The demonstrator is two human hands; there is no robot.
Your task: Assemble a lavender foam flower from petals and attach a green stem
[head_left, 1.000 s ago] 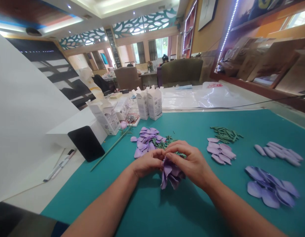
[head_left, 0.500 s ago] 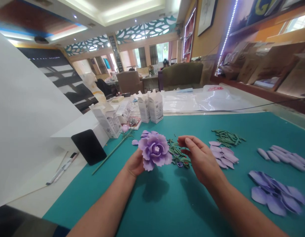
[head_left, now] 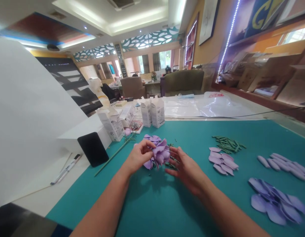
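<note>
A purple artificial flower (head_left: 161,154) is held up above the green mat, turned sideways so its ruffled petals face right. My left hand (head_left: 139,156) pinches its petals from the left between thumb and fingers. Close on the flower's right side is my right hand (head_left: 188,169), fingers spread and slightly bent. Whether its fingertips touch the petals I cannot tell. Behind the flower lie loose purple petals (head_left: 152,139) and a pile of small green pieces (head_left: 172,162), both partly covered by the hands and flower.
Rightward on the mat (head_left: 152,210) lie green sticks (head_left: 230,144), pale petals (head_left: 222,161), lilac tapered pieces (head_left: 284,163) and larger purple petals (head_left: 277,199). Leftward are a green stem with a pink bud (head_left: 113,156), a black tablet-like panel (head_left: 93,149) and pens (head_left: 67,169). White boxes (head_left: 157,113) stand behind.
The flower has turned from facing me to facing sideways. My left hand has shifted from below it to its upper left side. My right hand has moved left, close beside the flower.
</note>
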